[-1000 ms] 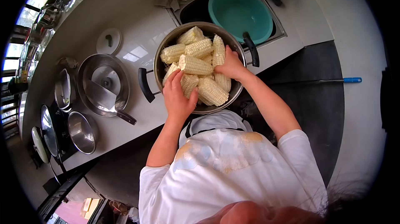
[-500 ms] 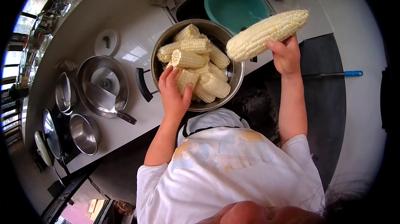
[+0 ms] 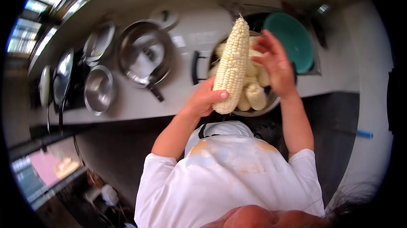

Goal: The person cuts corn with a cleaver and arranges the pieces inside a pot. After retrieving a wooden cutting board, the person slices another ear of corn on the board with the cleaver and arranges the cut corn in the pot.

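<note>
A long pale ear of corn (image 3: pixel 233 65) stands nearly upright in my left hand (image 3: pixel 203 98), whose fingers and thumb grip its lower end. My right hand (image 3: pixel 275 62) is raised to the right of the ear, fingers apart and nothing in it, over the pot's right side. Behind both hands sits the large steel pot (image 3: pixel 275 104), partly hidden, with several pieces of corn (image 3: pixel 255 96) inside. Its left black handle (image 3: pixel 195 67) shows beside the ear.
A teal basin (image 3: pixel 292 41) sits in the sink behind the pot. Left on the counter (image 3: pixel 161 105) are a steel pan (image 3: pixel 166 58) holding a cleaver (image 3: pixel 142 69), a steel bowl (image 3: pixel 99 90), a white lid (image 3: pixel 173 18) and a glass lid (image 3: pixel 63 73).
My right hand lifted an ear of corn out of the pot, and it is now in my left hand. My right hand has let go. The view has turned, moving the pot rightward.
</note>
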Available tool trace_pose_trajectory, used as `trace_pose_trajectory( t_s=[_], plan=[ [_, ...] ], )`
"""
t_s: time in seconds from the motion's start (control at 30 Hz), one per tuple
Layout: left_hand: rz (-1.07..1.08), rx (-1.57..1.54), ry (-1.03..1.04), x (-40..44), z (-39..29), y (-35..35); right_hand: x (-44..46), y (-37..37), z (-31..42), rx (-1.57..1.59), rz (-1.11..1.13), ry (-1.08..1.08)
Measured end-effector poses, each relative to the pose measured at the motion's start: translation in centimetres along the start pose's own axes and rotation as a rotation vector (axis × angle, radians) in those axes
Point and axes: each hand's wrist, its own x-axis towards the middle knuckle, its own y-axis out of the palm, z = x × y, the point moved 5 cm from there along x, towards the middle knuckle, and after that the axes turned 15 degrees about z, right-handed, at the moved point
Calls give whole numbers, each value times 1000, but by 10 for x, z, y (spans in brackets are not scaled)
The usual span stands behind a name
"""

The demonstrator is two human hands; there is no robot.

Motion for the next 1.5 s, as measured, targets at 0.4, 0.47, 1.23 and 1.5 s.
trace_pose_trajectory(
  t_s=[0.4, 0.47, 1.23, 1.5],
  plan=[
    [-400, -108, 442, -181, -54, -87, 65, 235, -150, -935, 661, 237],
    [-460, -101, 452, -202, -55, -95, 71, 253, -176, -1025, 694, 296],
    [-623, -190, 413, -269, -26, -143, 73, 258, -215, -988, 606, 354],
    [-624, -210, 360, -271, -14, -139, 76, 235, -171, -731, 455, 330]
  ],
)
